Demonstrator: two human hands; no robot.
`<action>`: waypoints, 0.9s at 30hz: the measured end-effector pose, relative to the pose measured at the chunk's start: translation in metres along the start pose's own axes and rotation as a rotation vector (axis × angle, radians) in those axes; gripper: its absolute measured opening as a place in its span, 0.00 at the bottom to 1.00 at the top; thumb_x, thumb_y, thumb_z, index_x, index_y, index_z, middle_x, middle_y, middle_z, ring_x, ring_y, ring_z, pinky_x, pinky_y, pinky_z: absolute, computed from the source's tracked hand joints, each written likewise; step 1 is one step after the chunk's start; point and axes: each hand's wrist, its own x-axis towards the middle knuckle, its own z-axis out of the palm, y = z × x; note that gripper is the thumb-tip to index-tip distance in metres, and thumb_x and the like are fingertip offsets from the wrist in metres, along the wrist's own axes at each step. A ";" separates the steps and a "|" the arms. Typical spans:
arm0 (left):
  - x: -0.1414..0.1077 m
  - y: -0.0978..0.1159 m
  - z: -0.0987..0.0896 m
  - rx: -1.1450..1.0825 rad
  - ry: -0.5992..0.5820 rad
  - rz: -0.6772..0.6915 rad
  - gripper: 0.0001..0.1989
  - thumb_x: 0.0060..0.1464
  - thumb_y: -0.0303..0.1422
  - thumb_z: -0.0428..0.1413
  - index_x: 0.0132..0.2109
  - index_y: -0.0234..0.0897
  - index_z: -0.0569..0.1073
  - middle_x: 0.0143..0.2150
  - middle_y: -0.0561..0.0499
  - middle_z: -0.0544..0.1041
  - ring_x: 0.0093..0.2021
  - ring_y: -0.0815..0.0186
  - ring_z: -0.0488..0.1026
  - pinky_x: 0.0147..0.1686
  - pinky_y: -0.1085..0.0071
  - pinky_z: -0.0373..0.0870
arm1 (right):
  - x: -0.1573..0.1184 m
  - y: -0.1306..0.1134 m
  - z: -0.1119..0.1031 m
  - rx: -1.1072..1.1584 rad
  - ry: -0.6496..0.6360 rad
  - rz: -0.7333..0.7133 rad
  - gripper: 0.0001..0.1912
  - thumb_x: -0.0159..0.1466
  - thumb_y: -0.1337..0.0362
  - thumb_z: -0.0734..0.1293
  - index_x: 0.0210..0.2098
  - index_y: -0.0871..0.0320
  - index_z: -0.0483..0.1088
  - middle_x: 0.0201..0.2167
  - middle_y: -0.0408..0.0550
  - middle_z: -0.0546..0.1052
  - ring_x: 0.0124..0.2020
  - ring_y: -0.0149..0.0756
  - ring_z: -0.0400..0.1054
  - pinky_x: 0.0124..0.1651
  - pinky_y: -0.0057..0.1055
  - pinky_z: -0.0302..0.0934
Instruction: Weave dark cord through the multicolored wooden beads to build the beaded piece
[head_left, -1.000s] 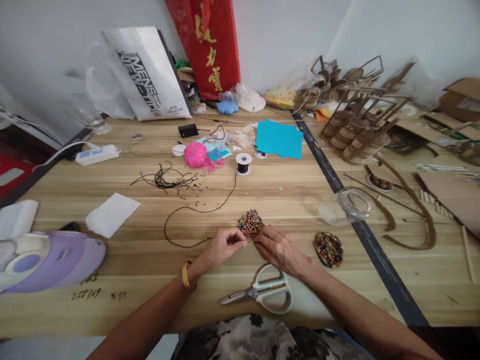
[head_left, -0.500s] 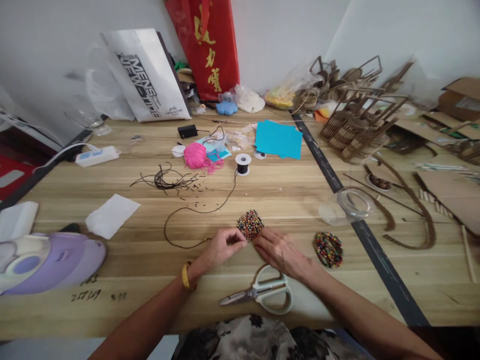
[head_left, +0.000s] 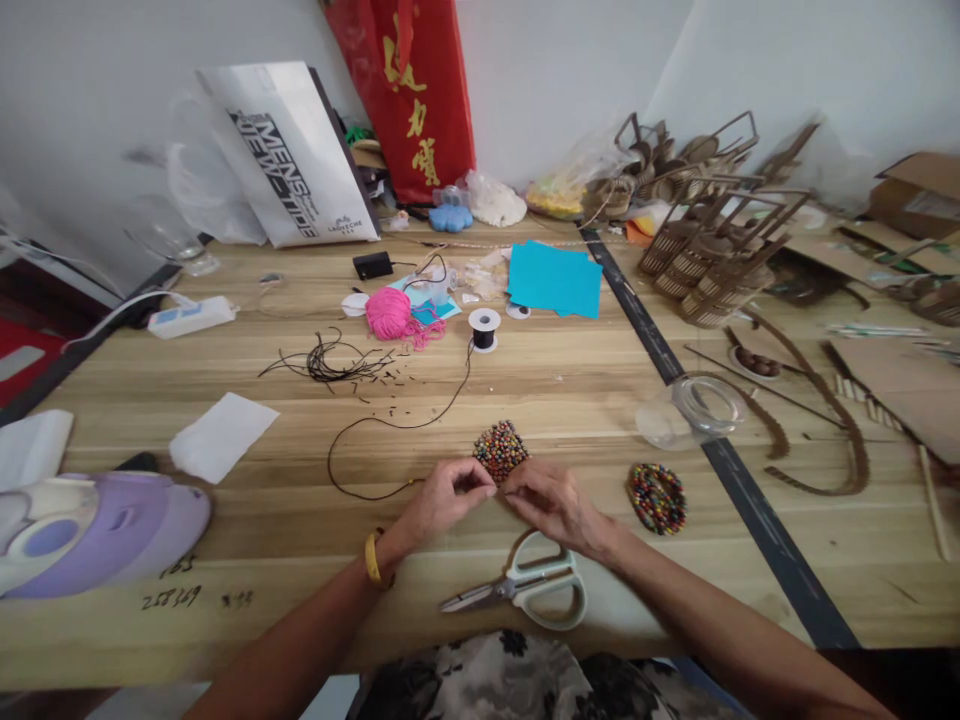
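My left hand [head_left: 455, 494] is closed in a pinch at the lower left of a pile of small colourful beads [head_left: 500, 451]; what its fingertips hold is too small to make out. Against the pile's lower right, my right hand [head_left: 551, 500] also has thumb and finger together, their contents hidden. A black cord [head_left: 362, 421] curves from a spool [head_left: 484, 330] round to my left hand, with small yellow beads near the hand. Scissors [head_left: 525, 590] lie below my hands. To the right rests a coiled string of colourful beads [head_left: 657, 498].
Black cord pieces [head_left: 330, 360] and pink yarn [head_left: 390, 313] lie behind to the left, blue sheets [head_left: 555, 280] at the back. A clear round container [head_left: 694, 408] stands right. At far left are a purple device [head_left: 120, 525] and white paper [head_left: 223, 437].
My right hand's fingers have drawn from a flatter pose beside the beads into a pinch near my left fingertips. My left hand is almost unmoved.
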 end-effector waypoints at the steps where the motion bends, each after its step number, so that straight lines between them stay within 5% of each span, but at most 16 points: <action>1: 0.000 0.000 0.000 0.004 -0.003 0.002 0.06 0.50 0.31 0.57 0.28 0.32 0.72 0.25 0.52 0.72 0.28 0.69 0.66 0.30 0.75 0.62 | -0.001 0.002 0.003 0.041 0.016 0.024 0.04 0.65 0.66 0.62 0.35 0.58 0.68 0.28 0.46 0.73 0.30 0.31 0.67 0.33 0.26 0.60; 14: -0.002 0.003 0.000 0.039 -0.016 0.005 0.06 0.49 0.31 0.57 0.30 0.31 0.74 0.27 0.50 0.75 0.30 0.68 0.68 0.32 0.74 0.64 | -0.002 0.000 0.013 0.456 0.068 0.348 0.11 0.61 0.58 0.66 0.31 0.60 0.69 0.25 0.44 0.70 0.27 0.29 0.63 0.29 0.25 0.59; 27: -0.002 0.001 0.002 0.053 -0.025 -0.001 0.06 0.50 0.31 0.57 0.30 0.31 0.75 0.28 0.48 0.76 0.31 0.66 0.70 0.34 0.73 0.65 | 0.001 -0.003 0.010 0.334 0.083 0.210 0.07 0.63 0.62 0.65 0.33 0.60 0.71 0.27 0.46 0.72 0.30 0.31 0.65 0.33 0.27 0.61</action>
